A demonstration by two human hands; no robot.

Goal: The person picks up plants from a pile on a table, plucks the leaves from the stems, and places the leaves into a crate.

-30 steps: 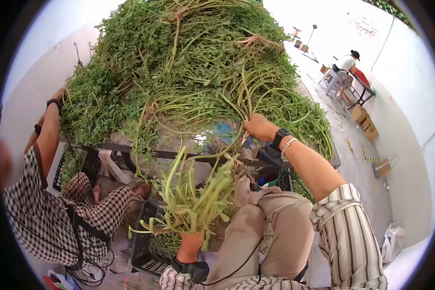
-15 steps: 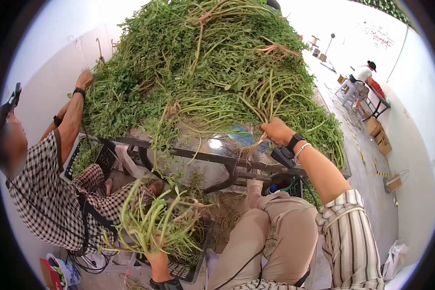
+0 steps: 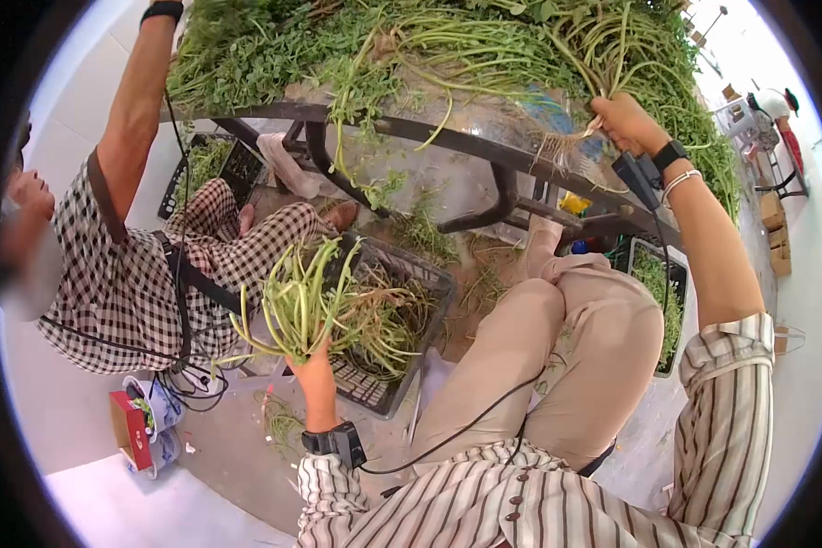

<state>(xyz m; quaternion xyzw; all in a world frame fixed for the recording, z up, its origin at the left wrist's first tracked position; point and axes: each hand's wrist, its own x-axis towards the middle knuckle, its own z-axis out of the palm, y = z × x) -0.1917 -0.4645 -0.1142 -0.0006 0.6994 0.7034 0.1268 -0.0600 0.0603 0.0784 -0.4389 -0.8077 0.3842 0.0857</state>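
My left hand (image 3: pixel 312 358) is closed round a bunch of green stems (image 3: pixel 303 297), held up beside and partly over a black crate (image 3: pixel 417 365) with more stems and roots in it. On the right, my right hand (image 3: pixel 626 123) grips the root end of a bunch of leafy stems (image 3: pixel 616 55) at the table's front edge. Pale roots (image 3: pixel 562 146) hang below those fingers. A big heap of green plants (image 3: pixel 274 68) covers much of the table (image 3: pixel 484 114).
A co-worker in a checked shirt (image 3: pixel 110 274) sits at the left, one arm raised to the heap. Crates of greens (image 3: pixel 212 160) stand under the table. Cables, a red box (image 3: pixel 130 429) and dropped stems lie on the floor. Another person (image 3: pixel 774 105) sits far right.
The view has tilted down and shifted left. The bunch in my left hand now appears higher in view, and both hands still hold their stems.
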